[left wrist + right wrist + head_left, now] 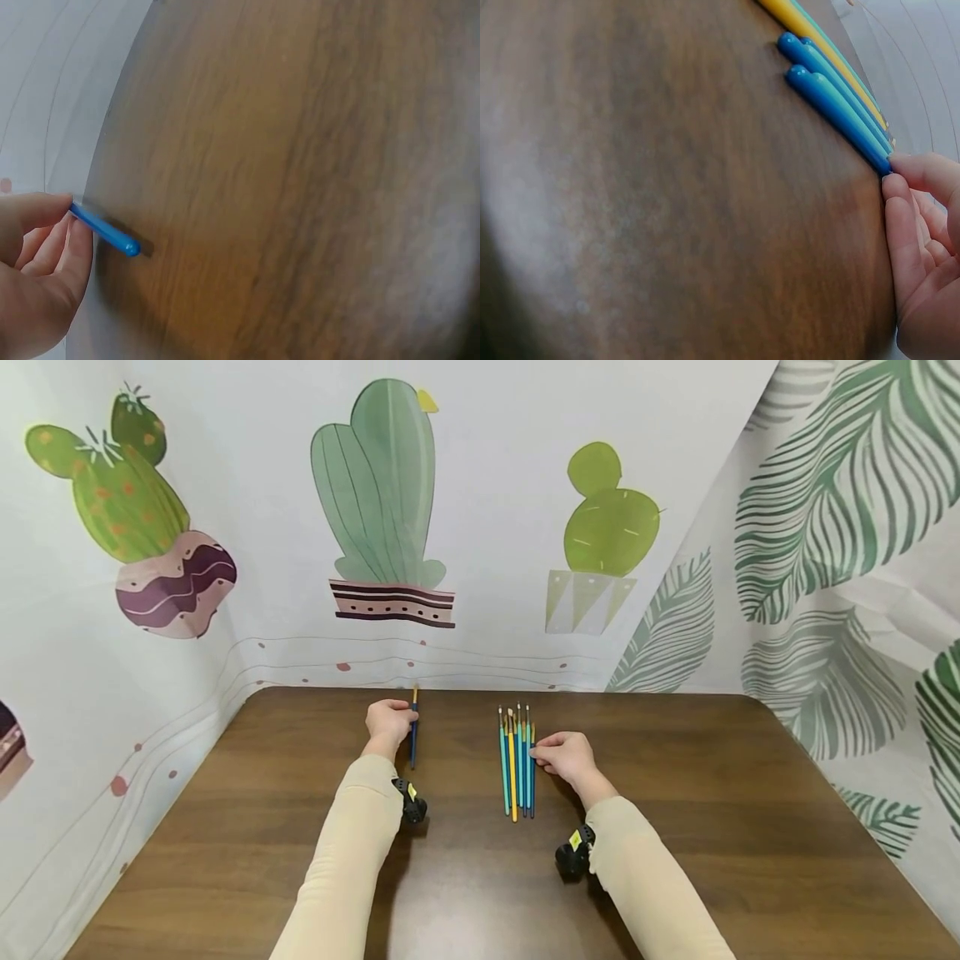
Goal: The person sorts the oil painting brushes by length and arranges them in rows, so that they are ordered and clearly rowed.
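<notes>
In the head view my left hand [388, 718] pinches a dark blue paintbrush [413, 745] between thumb and fingers near the table's far edge. Its bristle end points away from me. The blue handle [109, 231] sticks out of the fingertips in the left wrist view, just over the wood. Right of it lies a row of several paintbrushes [513, 777], teal, blue and one yellow, side by side with bristles pointing away. My right hand [567, 755] pinches the rightmost dark blue paintbrush [832, 112] of this row with thumb and forefinger. Its bristle end is hidden in the right wrist view.
Everything lies on a brown wooden table [480, 893] with rounded far corners. A light wall hanging [495, 527] printed with cacti and leaves stands right behind its far edge. Each wrist carries a small black camera [573, 853].
</notes>
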Available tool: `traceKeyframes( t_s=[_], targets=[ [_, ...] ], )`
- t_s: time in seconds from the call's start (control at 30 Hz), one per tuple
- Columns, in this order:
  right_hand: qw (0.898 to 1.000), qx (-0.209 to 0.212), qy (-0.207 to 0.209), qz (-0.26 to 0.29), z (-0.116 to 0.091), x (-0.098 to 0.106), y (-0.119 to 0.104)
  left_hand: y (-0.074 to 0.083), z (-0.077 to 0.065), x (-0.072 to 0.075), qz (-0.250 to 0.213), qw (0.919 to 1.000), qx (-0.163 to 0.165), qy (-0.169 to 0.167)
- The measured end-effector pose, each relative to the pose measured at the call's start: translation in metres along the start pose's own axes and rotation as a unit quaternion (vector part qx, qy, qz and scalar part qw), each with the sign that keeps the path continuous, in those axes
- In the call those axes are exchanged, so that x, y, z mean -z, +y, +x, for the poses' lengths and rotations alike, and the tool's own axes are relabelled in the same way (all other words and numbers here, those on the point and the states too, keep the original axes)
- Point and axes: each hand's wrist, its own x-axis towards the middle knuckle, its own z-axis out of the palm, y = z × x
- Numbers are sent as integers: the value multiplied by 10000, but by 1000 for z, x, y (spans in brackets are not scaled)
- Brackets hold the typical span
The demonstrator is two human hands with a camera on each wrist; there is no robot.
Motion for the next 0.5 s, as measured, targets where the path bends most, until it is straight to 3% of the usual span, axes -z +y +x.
traceKeyframes(
  t_s=[0.5],
  targets=[
    [9999, 48, 52, 138, 0, -1, 0, 0, 13, -3, 691, 9962, -347, 399]
  ],
)
